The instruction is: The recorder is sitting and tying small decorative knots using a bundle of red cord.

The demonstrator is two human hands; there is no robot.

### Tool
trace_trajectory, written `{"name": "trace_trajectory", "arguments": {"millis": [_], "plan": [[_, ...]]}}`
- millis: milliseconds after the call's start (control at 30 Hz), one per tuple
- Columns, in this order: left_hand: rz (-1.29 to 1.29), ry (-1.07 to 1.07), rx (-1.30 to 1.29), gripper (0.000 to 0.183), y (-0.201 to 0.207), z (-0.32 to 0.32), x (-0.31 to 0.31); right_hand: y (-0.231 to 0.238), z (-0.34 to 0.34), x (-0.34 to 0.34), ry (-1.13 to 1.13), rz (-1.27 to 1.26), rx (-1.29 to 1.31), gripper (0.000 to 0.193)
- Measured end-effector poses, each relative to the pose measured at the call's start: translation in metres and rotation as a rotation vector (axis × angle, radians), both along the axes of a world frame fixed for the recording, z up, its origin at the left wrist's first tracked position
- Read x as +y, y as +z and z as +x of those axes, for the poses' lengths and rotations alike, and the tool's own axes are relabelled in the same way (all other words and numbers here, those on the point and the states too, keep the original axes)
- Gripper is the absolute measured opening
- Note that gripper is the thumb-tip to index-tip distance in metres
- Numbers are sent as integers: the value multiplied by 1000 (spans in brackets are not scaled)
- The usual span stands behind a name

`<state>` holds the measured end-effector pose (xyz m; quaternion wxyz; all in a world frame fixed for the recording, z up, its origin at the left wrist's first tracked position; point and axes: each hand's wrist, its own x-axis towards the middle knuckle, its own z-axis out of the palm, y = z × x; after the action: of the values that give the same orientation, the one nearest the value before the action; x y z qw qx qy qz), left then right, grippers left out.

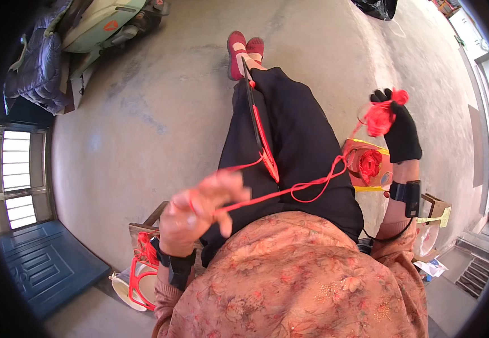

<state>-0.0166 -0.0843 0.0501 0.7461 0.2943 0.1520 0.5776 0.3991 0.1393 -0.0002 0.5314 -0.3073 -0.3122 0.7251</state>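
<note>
My bare left hand [196, 211], partly blurred by motion, is held above my lap with its fingers curled around a red cord [306, 186]. That cord stretches to the right in a twisted double strand with a loop. My right hand [401, 132], in a black glove, is raised beyond my right thigh and grips a loose bundle of red cord [379, 119]. Along my legs lies a long, thin dark strip [248, 90], with a red corded piece [263, 143] running down to a point near my lap. A strand joins this piece to my left hand's side.
An open box with yellow edges [363, 188] by my right thigh holds more red cord [370, 164]. Left of me, a pale container [121, 290] stands by a red frame-like object [141, 283]. A scooter [101, 28] is at the far left, a black bag [377, 8] at the far right.
</note>
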Motion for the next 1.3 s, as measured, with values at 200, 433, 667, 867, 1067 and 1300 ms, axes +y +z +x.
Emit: {"name": "trace_trajectory", "arguments": {"millis": [200, 433, 667, 867, 1067, 1300], "plan": [[-8, 400, -164, 46, 19, -21, 50, 43, -70, -13, 1, 125, -430, 44], [-163, 420, -472, 48, 23, -105, -15, 20, -9, 2, 19, -108, -207, 49], [-218, 541, -319, 38, -21, -167, -85, -14, 50, 17, -103, -150, -14, 48], [-698, 629, 631, 31, -76, -189, -109, 4, 53, 11, -198, -124, -145, 47], [-729, 770, 1029, 28, -63, -125, -49, 62, -3, -28, 52, -83, -246, 56], [-205, 462, 919, 15, 34, 0, 48, 129, -64, -63, 236, -19, -268, 56]]}}
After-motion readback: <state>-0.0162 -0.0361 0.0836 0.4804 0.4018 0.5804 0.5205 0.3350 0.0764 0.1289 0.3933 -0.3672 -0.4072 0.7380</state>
